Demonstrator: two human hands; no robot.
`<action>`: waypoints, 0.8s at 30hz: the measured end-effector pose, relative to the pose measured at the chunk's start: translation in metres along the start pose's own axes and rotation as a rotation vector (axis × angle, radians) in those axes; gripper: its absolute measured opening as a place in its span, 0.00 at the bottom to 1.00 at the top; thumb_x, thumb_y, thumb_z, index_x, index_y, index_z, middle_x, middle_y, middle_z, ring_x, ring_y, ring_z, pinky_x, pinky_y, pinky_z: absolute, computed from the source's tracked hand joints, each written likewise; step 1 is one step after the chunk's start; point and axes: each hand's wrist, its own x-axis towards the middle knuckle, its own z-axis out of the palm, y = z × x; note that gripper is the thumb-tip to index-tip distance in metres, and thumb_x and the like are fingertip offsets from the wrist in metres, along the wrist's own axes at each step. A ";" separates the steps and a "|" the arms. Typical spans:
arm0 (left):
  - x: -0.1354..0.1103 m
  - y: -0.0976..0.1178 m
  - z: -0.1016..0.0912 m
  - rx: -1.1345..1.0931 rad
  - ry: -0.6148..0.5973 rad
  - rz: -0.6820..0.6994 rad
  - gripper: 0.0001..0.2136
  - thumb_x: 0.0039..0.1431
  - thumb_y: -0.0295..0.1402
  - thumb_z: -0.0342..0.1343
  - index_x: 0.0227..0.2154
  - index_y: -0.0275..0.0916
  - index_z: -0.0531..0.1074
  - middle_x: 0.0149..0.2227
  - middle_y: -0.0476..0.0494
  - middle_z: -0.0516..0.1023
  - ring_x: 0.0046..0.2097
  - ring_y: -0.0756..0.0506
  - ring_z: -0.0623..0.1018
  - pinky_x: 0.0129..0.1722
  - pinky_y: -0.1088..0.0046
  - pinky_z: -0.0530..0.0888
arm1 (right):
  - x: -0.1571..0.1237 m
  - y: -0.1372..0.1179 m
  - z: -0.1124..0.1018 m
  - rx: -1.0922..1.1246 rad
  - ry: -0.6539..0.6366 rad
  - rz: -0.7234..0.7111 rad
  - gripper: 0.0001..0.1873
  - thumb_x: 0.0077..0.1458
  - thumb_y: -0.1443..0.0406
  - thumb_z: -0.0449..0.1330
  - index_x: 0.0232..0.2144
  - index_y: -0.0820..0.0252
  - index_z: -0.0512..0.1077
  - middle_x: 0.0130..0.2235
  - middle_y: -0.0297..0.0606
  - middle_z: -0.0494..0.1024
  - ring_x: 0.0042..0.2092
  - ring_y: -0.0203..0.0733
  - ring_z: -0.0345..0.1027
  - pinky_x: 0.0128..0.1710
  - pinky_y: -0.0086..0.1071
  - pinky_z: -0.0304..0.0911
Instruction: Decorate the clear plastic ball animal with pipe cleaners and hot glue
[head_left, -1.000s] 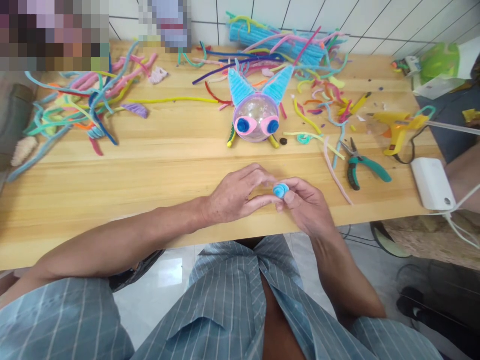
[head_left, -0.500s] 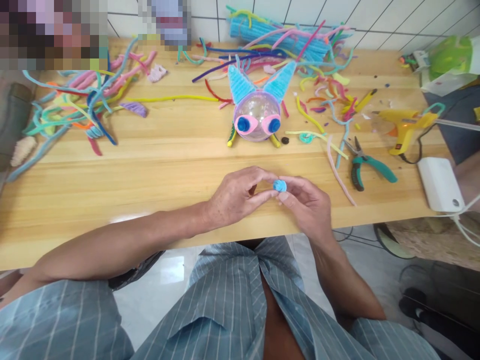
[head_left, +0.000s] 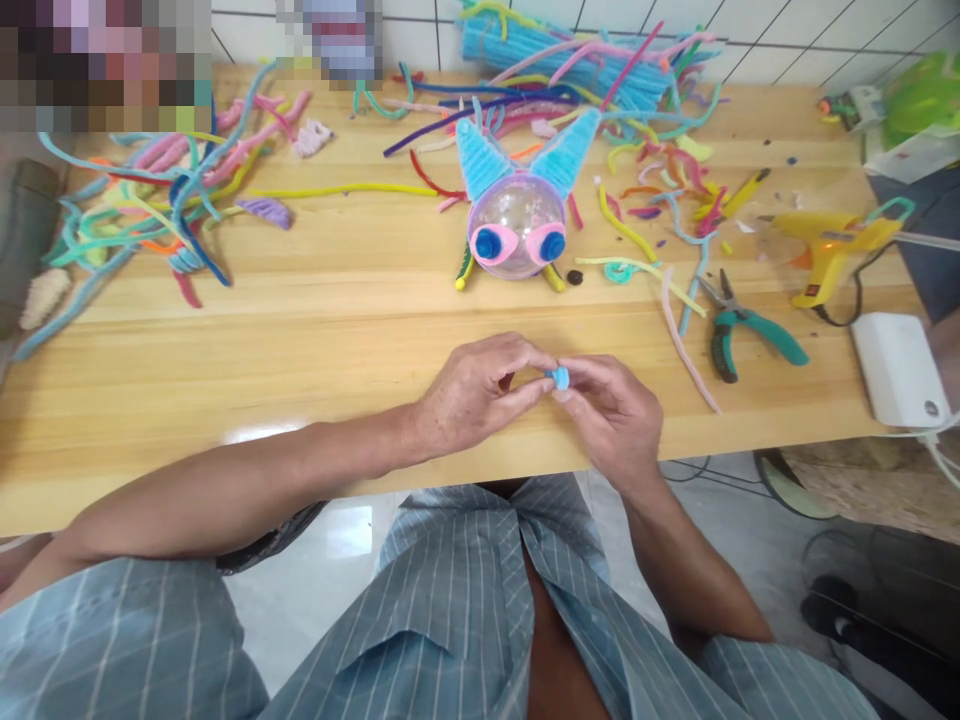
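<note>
Over the near edge of the wooden table (head_left: 225,340), my left hand (head_left: 472,395) and my right hand (head_left: 615,415) meet fingertip to fingertip. Between them they pinch a small light-blue pipe-cleaner coil (head_left: 559,378), which is mostly covered by my fingers. Farther back stands a clear plastic ball figure (head_left: 516,225) with light-blue pipe-cleaner ears and pink-and-blue round eyes, well beyond my hands.
Loose pipe cleaners (head_left: 150,200) of many colours lie across the back and left of the table. Green-handled pliers (head_left: 731,325), a yellow glue gun (head_left: 829,245) and a white power adapter (head_left: 896,365) lie at the right. A blue pipe-cleaner bundle (head_left: 547,55) lies by the tiled wall.
My fingers have closed further round the blue coil, so less of it shows. Both hands stay in about the same place.
</note>
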 end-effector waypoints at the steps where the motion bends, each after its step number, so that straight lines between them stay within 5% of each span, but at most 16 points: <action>1: 0.000 0.001 -0.001 0.004 -0.004 0.019 0.04 0.77 0.28 0.67 0.50 0.40 0.84 0.43 0.44 0.91 0.41 0.50 0.87 0.38 0.77 0.81 | 0.000 0.001 0.000 0.009 0.000 0.006 0.18 0.70 0.67 0.74 0.57 0.41 0.88 0.46 0.32 0.90 0.43 0.40 0.85 0.45 0.35 0.82; 6: 0.000 0.001 -0.004 0.019 -0.022 0.126 0.07 0.78 0.26 0.63 0.52 0.42 0.83 0.48 0.41 0.92 0.50 0.46 0.90 0.49 0.71 0.87 | -0.002 0.005 -0.001 0.063 -0.013 0.036 0.19 0.70 0.68 0.75 0.57 0.41 0.88 0.46 0.32 0.91 0.44 0.40 0.86 0.47 0.35 0.81; 9: 0.000 0.001 -0.003 0.026 -0.030 0.107 0.07 0.79 0.27 0.63 0.52 0.42 0.83 0.49 0.41 0.92 0.49 0.46 0.90 0.46 0.72 0.86 | -0.002 0.006 -0.001 0.073 -0.017 0.071 0.16 0.70 0.66 0.75 0.56 0.43 0.88 0.45 0.32 0.91 0.44 0.40 0.86 0.47 0.36 0.81; 12: -0.001 0.003 -0.002 -0.002 -0.033 -0.034 0.06 0.78 0.34 0.66 0.52 0.41 0.84 0.46 0.42 0.91 0.41 0.48 0.87 0.38 0.74 0.82 | -0.001 0.003 0.000 0.026 0.002 0.089 0.12 0.70 0.63 0.75 0.53 0.45 0.88 0.44 0.33 0.90 0.42 0.42 0.86 0.45 0.38 0.82; 16: 0.000 0.006 0.000 -0.119 -0.052 -0.277 0.13 0.73 0.41 0.72 0.52 0.40 0.86 0.47 0.42 0.93 0.36 0.50 0.84 0.40 0.74 0.82 | 0.002 -0.001 0.002 -0.179 0.050 0.036 0.07 0.71 0.61 0.73 0.50 0.46 0.86 0.44 0.37 0.90 0.43 0.46 0.85 0.44 0.42 0.84; 24: 0.002 -0.007 0.001 -0.482 -0.116 -0.523 0.14 0.74 0.45 0.69 0.50 0.39 0.88 0.50 0.40 0.93 0.46 0.45 0.90 0.48 0.68 0.86 | 0.010 0.000 0.002 -0.307 -0.002 -0.081 0.10 0.72 0.64 0.72 0.53 0.46 0.84 0.48 0.38 0.90 0.43 0.46 0.84 0.46 0.42 0.83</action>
